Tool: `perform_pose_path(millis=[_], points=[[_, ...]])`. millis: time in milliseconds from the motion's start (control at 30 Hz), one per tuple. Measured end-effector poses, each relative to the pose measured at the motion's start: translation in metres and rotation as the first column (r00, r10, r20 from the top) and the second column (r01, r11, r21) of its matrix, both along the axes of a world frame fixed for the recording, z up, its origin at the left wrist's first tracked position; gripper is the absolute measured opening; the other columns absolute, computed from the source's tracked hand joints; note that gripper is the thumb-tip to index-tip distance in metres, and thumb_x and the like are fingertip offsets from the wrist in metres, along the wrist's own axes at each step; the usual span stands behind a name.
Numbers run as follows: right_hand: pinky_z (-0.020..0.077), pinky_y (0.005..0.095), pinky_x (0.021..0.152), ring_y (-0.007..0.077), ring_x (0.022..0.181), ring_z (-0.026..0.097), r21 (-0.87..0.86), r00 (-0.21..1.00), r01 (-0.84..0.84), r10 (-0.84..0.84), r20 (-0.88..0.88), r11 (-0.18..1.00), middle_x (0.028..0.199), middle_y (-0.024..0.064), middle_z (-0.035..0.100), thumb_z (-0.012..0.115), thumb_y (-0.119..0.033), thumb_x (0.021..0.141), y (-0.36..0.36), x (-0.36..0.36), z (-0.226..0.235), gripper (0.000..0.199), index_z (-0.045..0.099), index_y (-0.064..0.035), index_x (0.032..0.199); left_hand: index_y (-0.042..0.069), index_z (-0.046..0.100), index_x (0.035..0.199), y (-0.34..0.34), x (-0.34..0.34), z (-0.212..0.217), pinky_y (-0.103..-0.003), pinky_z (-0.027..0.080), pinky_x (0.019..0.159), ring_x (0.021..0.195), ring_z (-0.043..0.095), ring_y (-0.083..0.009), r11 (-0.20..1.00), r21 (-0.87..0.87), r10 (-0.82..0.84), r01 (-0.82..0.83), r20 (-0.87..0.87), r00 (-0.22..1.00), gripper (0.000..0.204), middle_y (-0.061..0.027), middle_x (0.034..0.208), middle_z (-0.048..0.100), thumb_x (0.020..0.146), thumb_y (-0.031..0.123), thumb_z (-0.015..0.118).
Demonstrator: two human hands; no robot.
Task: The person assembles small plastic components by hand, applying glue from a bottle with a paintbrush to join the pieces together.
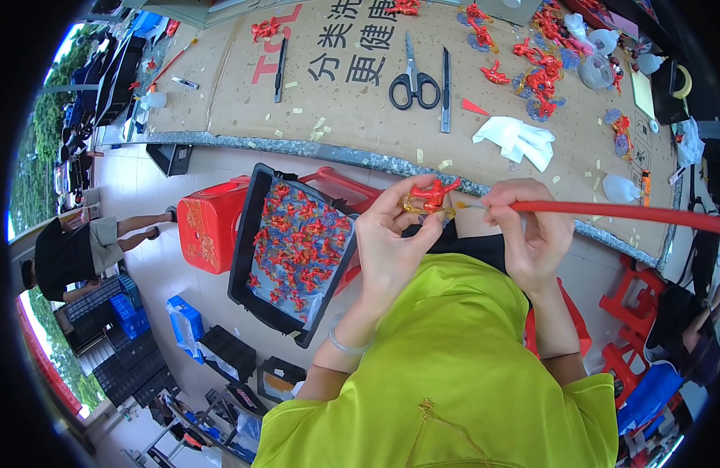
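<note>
Between the thumb and fingers of my left hand (391, 238) is a small red figurine (434, 195) with a translucent yellowish base, held just past the table's near edge. My right hand (531, 230) grips a paintbrush (617, 210) by its long red handle, which points off to the right. The brush tip is close to the figurine's right side; whether it touches is too small to tell. To the left of my left hand, a black tray (245, 234) holds many red figurines (297, 242) with bluish-purple bases, lying over a pale liner.
Cardboard (336, 125) covers the table, bearing scissors (412, 82), a utility knife (445, 93), a white cloth (516, 140) and more red figurines (541, 74). A red stool (208, 226) stands beside the tray. Another person (79, 249) is at the far left, near black crates (134, 359).
</note>
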State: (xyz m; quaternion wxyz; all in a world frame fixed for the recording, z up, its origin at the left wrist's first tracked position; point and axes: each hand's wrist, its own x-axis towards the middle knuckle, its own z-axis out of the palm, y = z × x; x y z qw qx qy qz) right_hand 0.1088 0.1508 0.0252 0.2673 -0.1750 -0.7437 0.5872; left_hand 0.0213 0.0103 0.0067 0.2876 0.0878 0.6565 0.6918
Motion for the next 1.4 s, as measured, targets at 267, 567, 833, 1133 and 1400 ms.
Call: perform_pose_path(millis=[267,567,833,1133,1400], points=[[0.0510,0.0296,0.067,0.0220,0.073,0.062,-0.159,0.992,0.086,-0.100,-0.081,0.983,0.083,0.0131,0.063,0.060,0.009,0.078,0.005,0.000,-0.001,0.009,0.061,0.0047,0.086,-0.007,0.054,0.113,0.002,-0.003,0.004,-0.023,0.053,0.072,0.086,0.063,-0.0122,0.992,0.127,-0.041,0.011,0.233,0.972,0.038,-0.0099,0.100,0.063,0.076,-0.011,0.061],[0.0517,0.0308,0.067,0.0258,0.075,0.064,0.221,0.994,0.040,-0.015,-0.112,0.974,0.081,0.0153,0.064,0.066,0.005,0.077,0.005,-0.007,0.001,0.011,0.061,0.0026,0.087,-0.005,0.052,0.110,0.011,-0.015,-0.004,-0.025,0.054,0.065,0.084,0.065,-0.0154,0.967,0.253,-0.080,-0.019,0.375,0.924,0.033,-0.0122,0.098,0.064,0.079,-0.008,0.060],[0.0477,0.0326,0.065,0.0236,0.072,0.060,0.440,0.991,0.039,-0.090,0.095,0.897,0.081,0.0137,0.062,0.054,0.003,0.084,0.023,-0.008,0.017,0.008,0.060,0.0025,0.089,0.000,0.055,0.111,0.001,-0.002,-0.015,-0.023,0.052,0.062,0.082,0.064,-0.0108,0.950,0.308,-0.153,0.047,0.332,0.931,0.031,-0.0043,0.093,0.064,0.081,0.000,0.065],[0.0429,0.0464,0.065,0.0389,0.076,0.058,0.699,0.784,-0.229,-0.297,0.545,0.677,0.088,0.0211,0.060,0.054,-0.005,0.085,0.085,-0.010,-0.020,0.017,0.057,0.0009,0.100,0.001,0.049,0.118,-0.010,-0.009,-0.010,-0.021,0.047,0.072,0.085,0.058,-0.0073,0.955,0.296,-0.066,-0.001,0.217,0.974,0.040,-0.0033,0.096,0.060,0.080,-0.003,0.060],[0.0468,0.0296,0.071,0.0199,0.083,0.060,0.329,0.965,-0.117,0.028,0.262,0.937,0.092,0.0121,0.062,0.054,-0.003,0.086,0.026,-0.023,0.021,0.016,0.063,0.0028,0.099,0.001,0.045,0.121,-0.005,-0.011,0.008,-0.021,0.044,0.069,0.081,0.058,-0.0072,0.963,0.252,-0.137,0.099,0.138,0.981,0.045,-0.0033,0.097,0.060,0.078,-0.004,0.057]])
